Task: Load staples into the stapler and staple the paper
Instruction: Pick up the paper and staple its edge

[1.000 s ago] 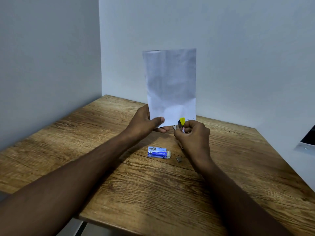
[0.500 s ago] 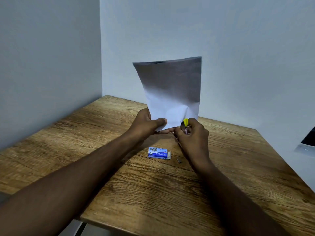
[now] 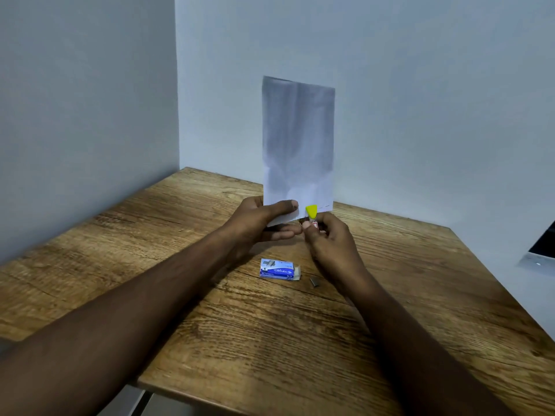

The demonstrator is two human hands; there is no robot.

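A white sheet of paper (image 3: 298,139) stands upright above the table. My left hand (image 3: 264,219) pinches its bottom left corner between thumb and fingers. My right hand (image 3: 329,240) is closed around a small stapler (image 3: 311,213) with a yellow tip, whose jaw sits on the paper's bottom edge. A faint row of staples shows along that edge to the right of the tip. Most of the stapler is hidden inside my fist.
A blue staple box (image 3: 277,268) with an open flap lies on the wooden table (image 3: 270,340) below my hands. A short loose strip of staples (image 3: 314,282) lies just right of it. Walls close off the back and left. A dark device (image 3: 543,250) sits at the right edge.
The paper tipped and widened toward me half a second ago, then straightened upright again. Both hands stayed together at its bottom edge, with the stapler on it.
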